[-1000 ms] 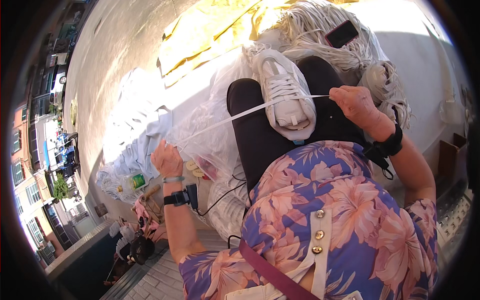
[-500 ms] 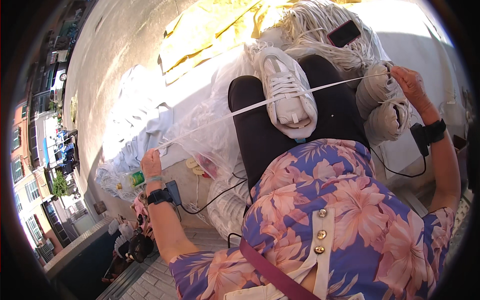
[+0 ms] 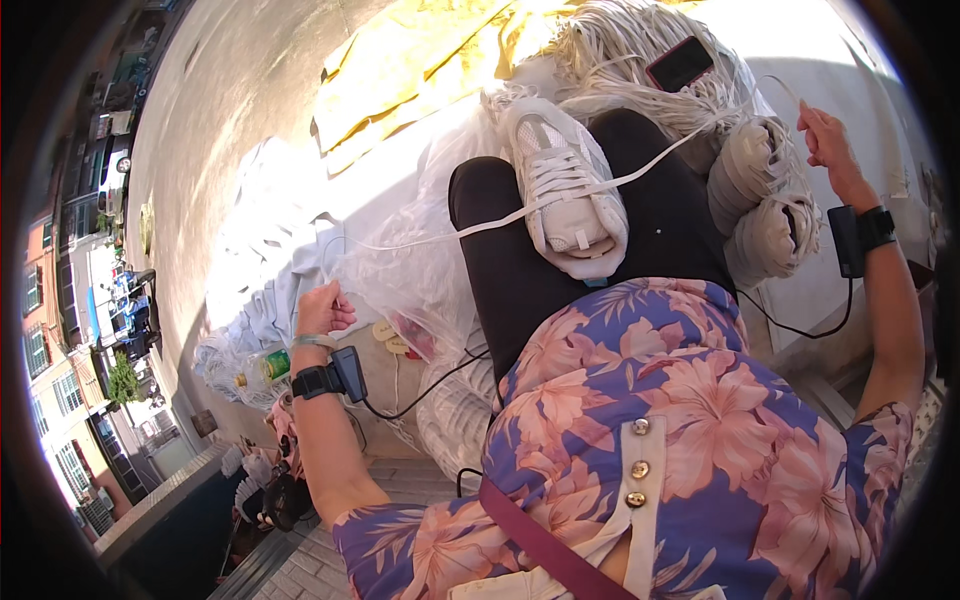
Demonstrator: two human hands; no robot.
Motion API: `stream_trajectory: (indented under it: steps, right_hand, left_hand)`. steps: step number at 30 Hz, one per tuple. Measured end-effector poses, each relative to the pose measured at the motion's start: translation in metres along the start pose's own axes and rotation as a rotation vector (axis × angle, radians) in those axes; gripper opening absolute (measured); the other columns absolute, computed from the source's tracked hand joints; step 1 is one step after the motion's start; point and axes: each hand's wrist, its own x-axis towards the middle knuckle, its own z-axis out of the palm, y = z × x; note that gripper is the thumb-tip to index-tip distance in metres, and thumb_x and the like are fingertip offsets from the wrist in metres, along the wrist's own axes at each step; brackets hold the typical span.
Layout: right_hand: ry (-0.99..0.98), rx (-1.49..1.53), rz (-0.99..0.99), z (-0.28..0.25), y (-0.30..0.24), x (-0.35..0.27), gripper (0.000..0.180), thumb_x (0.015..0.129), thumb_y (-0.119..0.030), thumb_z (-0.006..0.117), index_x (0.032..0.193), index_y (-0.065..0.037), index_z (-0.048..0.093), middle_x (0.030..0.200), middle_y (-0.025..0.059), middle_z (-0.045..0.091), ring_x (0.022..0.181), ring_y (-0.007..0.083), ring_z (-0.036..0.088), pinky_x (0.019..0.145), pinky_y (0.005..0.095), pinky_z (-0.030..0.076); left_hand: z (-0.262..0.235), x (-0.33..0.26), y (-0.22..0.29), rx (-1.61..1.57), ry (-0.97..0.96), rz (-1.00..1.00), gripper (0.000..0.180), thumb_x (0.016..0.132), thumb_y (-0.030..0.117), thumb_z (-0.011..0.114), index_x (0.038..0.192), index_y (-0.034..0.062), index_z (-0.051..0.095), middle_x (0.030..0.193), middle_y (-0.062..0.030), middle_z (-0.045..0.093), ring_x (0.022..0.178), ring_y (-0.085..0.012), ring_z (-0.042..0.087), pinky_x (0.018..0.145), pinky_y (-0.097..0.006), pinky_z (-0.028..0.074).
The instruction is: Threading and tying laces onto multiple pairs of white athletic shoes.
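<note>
A white sneaker [image 3: 580,245] lies across my dark-trousered thighs, its tongue end toward me and white laces criss-crossed over it. One long flat shoelace [image 3: 480,228] runs loosely over the shoe and out to both sides. My left hand [image 3: 325,309] is out to the left with curled fingers, and the lace curves down to its fingertips. On the far right, my right hand [image 3: 828,148] is raised, its thumb and finger pinching the other end of the lace, which arcs above the grey rolls.
Beyond my right knee, a phone [image 3: 680,64] rests on a heap of pale laces [image 3: 610,40]. Grey rolled bundles [image 3: 745,165] stand beside my right thigh. Clear plastic film [image 3: 410,215] and pale cloth [image 3: 265,240] lie to the left, near a green-labelled bottle [image 3: 273,365]. Yellow sheeting [image 3: 400,70] is farther off.
The shoelace was pulled straight and taut between my hands; now it sags and curves. My right hand has moved up and slightly right, while my left has shifted slightly right with its wrist turned.
</note>
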Motion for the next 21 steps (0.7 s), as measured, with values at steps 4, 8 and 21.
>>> stream_trajectory:
  steps: [4,8,21]
  right_hand:
    - [-0.669,0.369,0.223,0.095,-0.021,-0.073,0.018,0.088,-0.025,0.049,0.085,-0.008,0.052,0.057,-0.0049,0.046,0.041,0.0041,0.041,0.045,0.0214,0.044]
    - [-0.955,0.571,0.301,0.148,-0.039,-0.099,0.012,0.085,-0.014,0.052,0.089,-0.003,0.054,0.07,0.0015,0.059,0.052,0.0072,0.056,0.055,0.026,0.054]
    - [-0.747,0.595,-0.09,0.204,-0.048,-0.09,0.014,0.083,-0.021,0.061,0.082,-0.007,0.063,0.068,-0.0042,0.055,0.057,0.0029,0.045,0.052,0.0178,0.038]
  left_hand:
    - [0.099,-0.027,0.031,-0.052,-0.628,0.049,0.034,0.088,0.031,0.051,0.072,0.0023,0.058,0.06,-0.0067,0.059,0.043,-0.0101,0.055,0.039,-0.018,0.042]
    - [0.163,-0.05,0.072,-0.069,-0.875,0.17,0.029,0.09,0.026,0.049,0.08,0.0017,0.061,0.059,-0.0044,0.059,0.041,-0.0065,0.051,0.04,-0.015,0.039]
    - [0.245,-0.082,0.134,0.256,-0.715,0.445,0.036,0.088,0.015,0.047,0.121,-0.0005,0.046,0.053,-0.001,0.051,0.037,-0.0049,0.042,0.036,-0.017,0.034]
